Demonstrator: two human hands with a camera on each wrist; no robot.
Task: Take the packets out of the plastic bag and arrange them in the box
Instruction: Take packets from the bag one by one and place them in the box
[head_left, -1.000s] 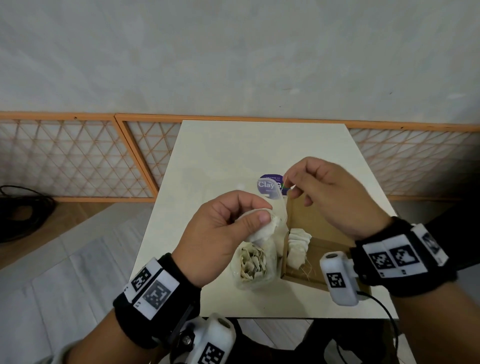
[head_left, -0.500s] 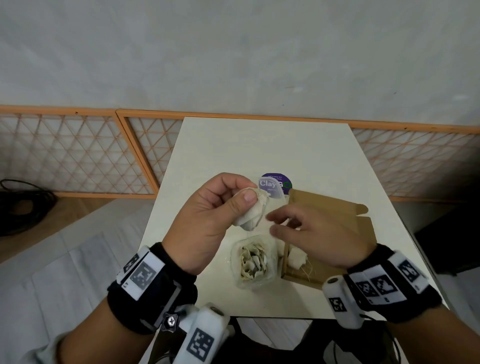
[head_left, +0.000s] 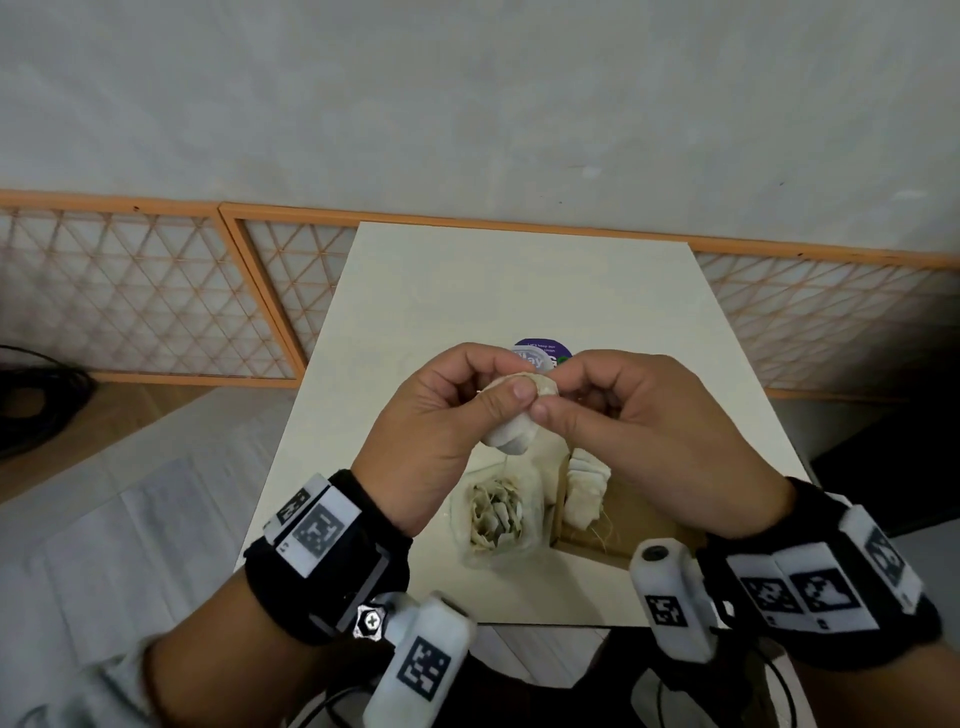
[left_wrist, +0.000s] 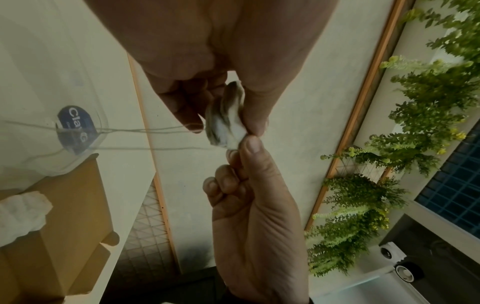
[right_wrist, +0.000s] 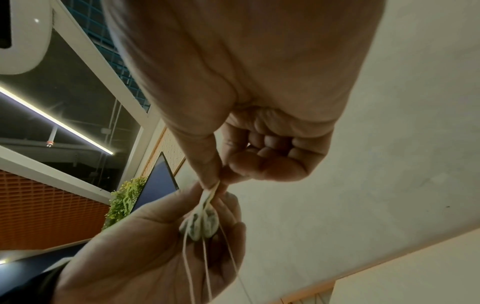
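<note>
Above the table my left hand (head_left: 467, 410) holds a small bunch of white packets (head_left: 511, 436) between thumb and fingers. My right hand (head_left: 597, 400) pinches the bunch's edge (left_wrist: 228, 123) with thumb and forefinger. Thin strings (right_wrist: 205, 267) hang from the packets. Below the hands a clear plastic bag (head_left: 493, 514) with several more packets lies on the table. To its right stands an open cardboard box (head_left: 628, 519) with a row of white packets (head_left: 587, 488) in its left end. The hands hide the box's far part.
The cream table (head_left: 519, 291) holds a purple-labelled clear flap (head_left: 540, 353) just beyond the hands. An orange lattice fence (head_left: 156, 296) runs behind the table below a grey wall. Black cables (head_left: 36, 400) lie on the floor at left.
My left hand has lifted the packets higher above the bag. My right hand came away from the box, moved left and up, and now pinches the same bunch.
</note>
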